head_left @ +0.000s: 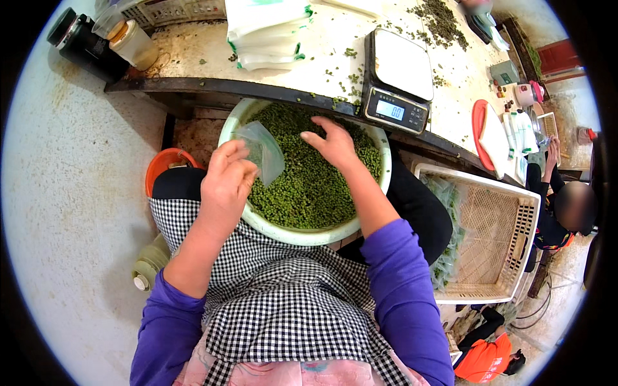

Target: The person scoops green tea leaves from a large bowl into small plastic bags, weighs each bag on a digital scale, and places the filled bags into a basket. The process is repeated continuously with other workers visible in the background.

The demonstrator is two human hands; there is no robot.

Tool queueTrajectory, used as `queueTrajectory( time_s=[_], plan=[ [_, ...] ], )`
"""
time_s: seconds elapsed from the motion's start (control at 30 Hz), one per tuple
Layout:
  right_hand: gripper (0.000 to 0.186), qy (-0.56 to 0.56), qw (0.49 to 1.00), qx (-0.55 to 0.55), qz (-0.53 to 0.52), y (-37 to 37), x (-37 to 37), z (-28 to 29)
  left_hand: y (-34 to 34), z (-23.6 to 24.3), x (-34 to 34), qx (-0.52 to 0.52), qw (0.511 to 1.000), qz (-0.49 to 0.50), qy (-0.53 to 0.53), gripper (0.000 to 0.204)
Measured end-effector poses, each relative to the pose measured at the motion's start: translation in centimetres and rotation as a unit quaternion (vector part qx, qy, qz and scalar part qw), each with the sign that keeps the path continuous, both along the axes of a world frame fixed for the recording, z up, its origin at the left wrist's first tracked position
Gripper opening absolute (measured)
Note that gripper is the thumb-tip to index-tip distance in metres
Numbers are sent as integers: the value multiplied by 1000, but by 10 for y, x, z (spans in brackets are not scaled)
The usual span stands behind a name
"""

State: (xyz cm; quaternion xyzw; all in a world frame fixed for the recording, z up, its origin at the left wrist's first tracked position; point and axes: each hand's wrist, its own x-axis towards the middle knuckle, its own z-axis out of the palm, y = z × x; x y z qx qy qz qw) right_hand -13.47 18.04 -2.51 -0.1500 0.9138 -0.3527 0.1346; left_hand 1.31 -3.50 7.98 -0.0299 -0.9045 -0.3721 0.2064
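The left hand (pixel 225 183) is gripping a clear bag (pixel 269 157) by its edge, its fingers curling closed, and the bag is hanging over the left side of a pale tub (pixel 283 237). The tub is sitting between the person's knees, just below the edge of the counter (pixel 193 58), and is holding a deep heap of green berries (pixel 309 196). The right hand (pixel 325 138) is hovering at the far part of the heap, its thumb standing apart from its loosely spread fingers; whether they are touching the berries is hard to tell. On the counter, a scale (pixel 398 77) is standing at the near edge, its display glowing, while a stack of bags (pixel 267 32) is lying to its left and loose berries are dotting the surface between. Right of the tub, a crate (pixel 492 225) is holding filled bags (pixel 444 231) along its left side.
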Motion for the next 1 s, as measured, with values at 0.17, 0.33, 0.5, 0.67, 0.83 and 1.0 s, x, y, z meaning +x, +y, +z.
queueTrajectory(
  time_s=[0.17, 0.33, 0.5, 0.67, 0.83, 1.0],
  plan=[
    [69, 33, 993, 45, 109, -23, 22, -9, -4, -20, -8, 75, 996, 49, -8, 14],
    [59, 24, 970, 85, 227, 3, 66, 23, -6, -36, -9, 111, 993, 47, -4, 14],
    [54, 105, 948, 129, 272, 20, 79, 31, -3, -39, -12, 119, 992, 44, -14, 14],
    [47, 121, 959, 155, 204, 10, 55, 12, 2, -41, -15, 103, 994, 30, -12, 12],
    [31, -4, 986, -142, -92, 14, 38, 4, 11, -39, -15, 87, 996, 15, -2, 11],
    [32, -189, 767, -562, -244, 8, 55, 62, 30, -41, -15, 98, 994, -45, -8, 14]
  ],
)
